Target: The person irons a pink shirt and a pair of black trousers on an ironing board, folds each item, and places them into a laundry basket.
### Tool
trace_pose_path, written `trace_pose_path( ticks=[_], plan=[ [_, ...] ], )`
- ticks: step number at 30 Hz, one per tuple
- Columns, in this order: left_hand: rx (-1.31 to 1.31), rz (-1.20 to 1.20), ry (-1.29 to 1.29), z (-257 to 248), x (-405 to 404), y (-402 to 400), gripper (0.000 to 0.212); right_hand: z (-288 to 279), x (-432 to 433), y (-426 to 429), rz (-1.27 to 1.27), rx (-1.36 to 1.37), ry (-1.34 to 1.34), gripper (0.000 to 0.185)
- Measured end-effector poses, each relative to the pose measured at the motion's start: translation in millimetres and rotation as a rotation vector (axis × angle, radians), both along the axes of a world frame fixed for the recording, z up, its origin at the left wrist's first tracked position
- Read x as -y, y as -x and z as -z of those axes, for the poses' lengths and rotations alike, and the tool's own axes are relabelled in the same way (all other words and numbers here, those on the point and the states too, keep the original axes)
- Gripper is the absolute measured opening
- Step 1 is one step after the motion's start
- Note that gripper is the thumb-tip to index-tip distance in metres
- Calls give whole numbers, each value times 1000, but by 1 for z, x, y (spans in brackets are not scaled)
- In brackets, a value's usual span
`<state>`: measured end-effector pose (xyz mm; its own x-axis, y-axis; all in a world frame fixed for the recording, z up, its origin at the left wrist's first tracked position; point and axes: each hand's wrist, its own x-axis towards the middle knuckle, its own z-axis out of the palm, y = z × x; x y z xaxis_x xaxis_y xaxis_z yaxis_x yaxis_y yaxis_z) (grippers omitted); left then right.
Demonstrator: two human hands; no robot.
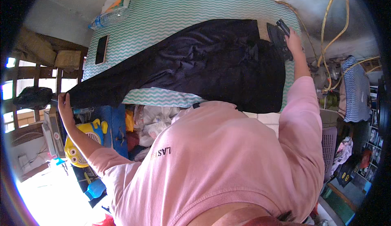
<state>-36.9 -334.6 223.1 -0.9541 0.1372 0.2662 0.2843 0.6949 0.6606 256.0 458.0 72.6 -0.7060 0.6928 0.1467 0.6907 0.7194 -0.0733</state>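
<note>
A long black garment (207, 64) lies across a table covered with a green-and-white zigzag cloth (195, 4). It is broad at the right, tapers to the left, and has creases in its middle. My left hand (65, 106) pinches the narrow left end past the table's edge. At the far right, my right hand (294, 42) grips the thick handle of a black appliance, apparently a clothes iron (275, 36). That appliance is beside the garment's right end, next to a beige patch (263, 29). Its underside is hidden.
A smartphone (102, 49) and a clear plastic bottle (109, 17) lie on the table's left part. Yellowish cords (325, 39) hang at the right. Below the left arm are a yellow-and-blue fan (80, 146) and a blue cabinet (117, 128), with plastic bags (157, 125) beside it.
</note>
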Motion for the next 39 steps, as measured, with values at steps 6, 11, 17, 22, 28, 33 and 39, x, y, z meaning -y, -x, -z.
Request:
trace_pose_path(
  ticks=[6, 11, 17, 22, 28, 33, 39],
  plan=[
    [106, 8, 142, 1, 5, -15, 16, 9, -6, 7, 12, -50, -177, 42],
    [128, -59, 288, -3, -8, -25, 19, -13, 12, 30, -84, -299, -380, 34],
    [-55, -126, 351, 0, 0, -21, 22, -20, 112, 42, -146, 272, 612, 64],
    [-298, -199, 345, -8, 11, -7, 27, -19, 85, 11, -217, -361, 1126, 24],
    [-316, -187, 329, 14, 31, 4, 25, -83, 47, -102, -5, -1346, 1612, 25],
    [-229, -90, 291, 46, 34, -3, 22, 2, 64, -187, 219, -567, 1175, 26],
    [-188, -4, 314, 45, 7, -11, 22, 46, 93, -219, 150, -123, 1211, 24]
  ],
)
